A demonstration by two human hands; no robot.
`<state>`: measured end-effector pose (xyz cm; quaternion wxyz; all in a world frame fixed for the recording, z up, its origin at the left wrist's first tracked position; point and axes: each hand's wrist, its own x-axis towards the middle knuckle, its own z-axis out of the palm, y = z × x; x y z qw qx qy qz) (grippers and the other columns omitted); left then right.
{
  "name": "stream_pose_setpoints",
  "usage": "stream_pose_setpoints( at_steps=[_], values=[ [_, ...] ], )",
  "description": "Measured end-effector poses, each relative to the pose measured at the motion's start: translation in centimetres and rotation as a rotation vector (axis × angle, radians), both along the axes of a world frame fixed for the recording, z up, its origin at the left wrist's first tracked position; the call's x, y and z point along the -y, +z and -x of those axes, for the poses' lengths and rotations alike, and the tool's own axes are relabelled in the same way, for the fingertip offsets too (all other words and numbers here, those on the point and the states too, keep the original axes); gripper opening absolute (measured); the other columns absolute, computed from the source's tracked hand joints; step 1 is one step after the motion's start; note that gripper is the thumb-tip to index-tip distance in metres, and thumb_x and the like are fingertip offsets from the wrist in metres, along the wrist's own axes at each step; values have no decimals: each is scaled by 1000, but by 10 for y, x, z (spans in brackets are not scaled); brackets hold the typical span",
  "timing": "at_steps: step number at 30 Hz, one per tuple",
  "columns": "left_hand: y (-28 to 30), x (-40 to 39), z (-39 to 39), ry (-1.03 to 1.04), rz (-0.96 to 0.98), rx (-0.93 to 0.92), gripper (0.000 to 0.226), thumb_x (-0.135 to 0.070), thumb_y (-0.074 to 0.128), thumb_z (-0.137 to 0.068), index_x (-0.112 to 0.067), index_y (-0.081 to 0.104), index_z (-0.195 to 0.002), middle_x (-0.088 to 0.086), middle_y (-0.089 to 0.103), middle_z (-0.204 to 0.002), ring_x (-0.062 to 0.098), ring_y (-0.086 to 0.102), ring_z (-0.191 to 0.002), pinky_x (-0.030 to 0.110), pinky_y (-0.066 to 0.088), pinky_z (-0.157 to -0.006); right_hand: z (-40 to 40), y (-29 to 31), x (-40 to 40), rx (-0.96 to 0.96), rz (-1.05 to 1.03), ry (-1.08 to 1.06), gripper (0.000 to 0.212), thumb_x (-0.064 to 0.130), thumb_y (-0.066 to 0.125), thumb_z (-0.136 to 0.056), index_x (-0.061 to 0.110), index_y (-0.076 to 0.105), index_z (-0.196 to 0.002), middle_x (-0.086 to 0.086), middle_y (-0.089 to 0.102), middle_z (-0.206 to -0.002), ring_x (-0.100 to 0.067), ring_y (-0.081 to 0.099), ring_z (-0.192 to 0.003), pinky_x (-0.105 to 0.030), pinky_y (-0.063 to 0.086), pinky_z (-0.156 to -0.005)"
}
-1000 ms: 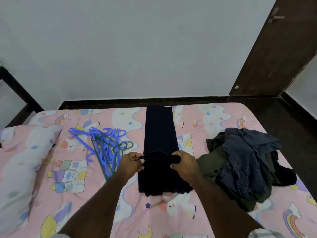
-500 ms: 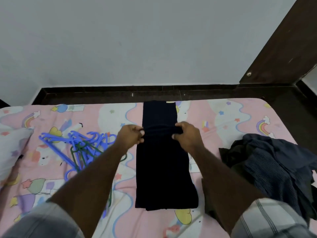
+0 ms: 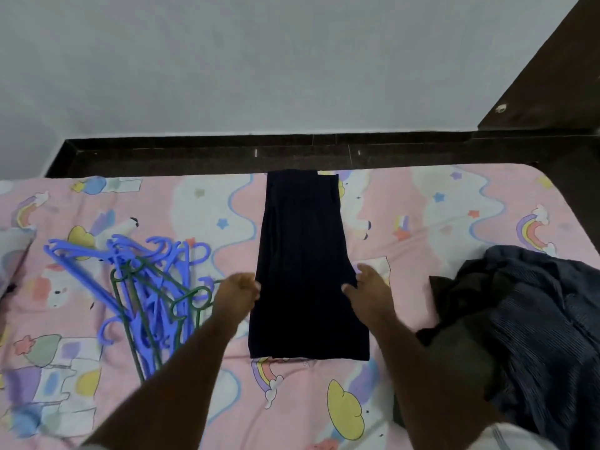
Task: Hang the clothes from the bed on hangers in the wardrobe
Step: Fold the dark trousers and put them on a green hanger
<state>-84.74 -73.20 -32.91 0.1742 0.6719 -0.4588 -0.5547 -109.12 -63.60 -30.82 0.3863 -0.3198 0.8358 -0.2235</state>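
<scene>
Pink bedsheet [image 3: 422, 368]: left hand [image 3: 238, 292], right hand [image 3: 368, 292] flank flat dark garment [image 3: 305, 271].

Matt dark cloth garment [image 3: 308, 271] at centre; printed cotton-like bedsheet [image 3: 438, 222]; smooth plastic hangers [image 3: 146, 287] at left; ribbed clothes pile [image 3: 526, 319] at right.

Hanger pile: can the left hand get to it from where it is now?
Probably yes. The left hand sits at the dark folded garment's left edge, and the hangers lie right beside it on the bedsheet, with nothing between or on top.
</scene>
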Motion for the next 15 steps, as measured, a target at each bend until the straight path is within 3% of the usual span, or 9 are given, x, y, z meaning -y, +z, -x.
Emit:
stream_pose_setpoints(
  at_steps=[4, 6, 10, 15],
  values=[
    [-41, -59, -18, 85, -156, 30, 22, -8, 69, -86, -11, 70, -107, 7, 70, -78, 22, 62, -70, 31, 50, -68, -7, -39, -47, 38, -89, -131, 50, 22, 66, -94, 8, 51, -139, -5, 62, -136, -27, 59, -122, -30, 43, -99],
    [-51, -77, -22, 119, -158, 82, 24, -19, 72, -75, -18, 73, -99, 6, 73, -82, 24, 67, -76, 38, 56, -77, -8, -49, -63, 30, -94, -196, 47, 19, 66, -94, 5, 52, -137, -6, 63, -132, -28, 59, -121, -26, 41, -93],
    [-59, -100, -25, 85, -179, 148, 13, -21, 71, -80, -34, 71, -78, 1, 75, -91, 28, 69, -91, 45, 55, -90, -7, -67, -83, 108, -95, -299, 58, 17, 71, -91, 3, 48, -142, -13, 57, -141, -30, 54, -129, -30, 42, -101],
    [-68, -108, -19, 122, -198, 81, 15, -17, 73, -86, -22, 72, -100, 6, 73, -101, 24, 69, -94, 40, 56, -91, -21, -75, -95, 71, -24, -348, 46, 11, 66, -94, 2, 52, -138, -13, 60, -137, -30, 57, -126, -26, 40, -95]
  ],
)
